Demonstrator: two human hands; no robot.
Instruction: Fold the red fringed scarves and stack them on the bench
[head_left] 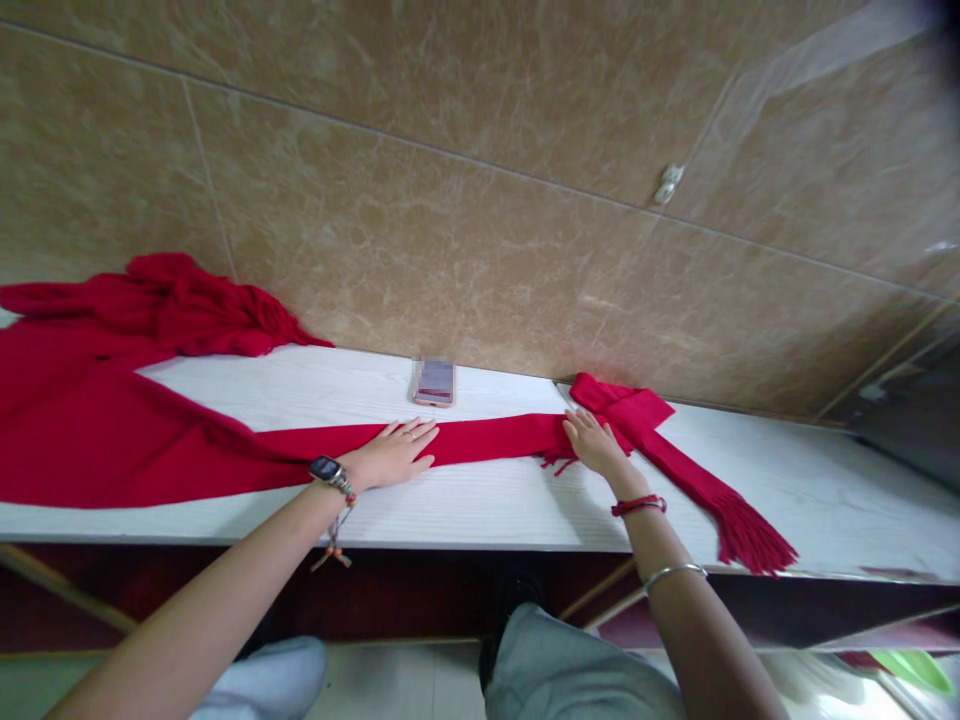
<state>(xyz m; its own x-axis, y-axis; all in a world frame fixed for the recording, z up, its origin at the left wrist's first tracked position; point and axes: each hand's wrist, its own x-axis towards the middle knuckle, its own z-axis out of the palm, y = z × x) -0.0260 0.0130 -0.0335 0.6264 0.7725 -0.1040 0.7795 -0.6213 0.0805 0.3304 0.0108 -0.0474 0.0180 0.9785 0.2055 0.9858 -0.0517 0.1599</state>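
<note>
Scarf apparently being smoothed, left hand at 9 o'clock, right hand at 3, fingers flat, loosely spread; next move likely calls for straight edges

Brown tiled wall (marbled), white counter.
</note>
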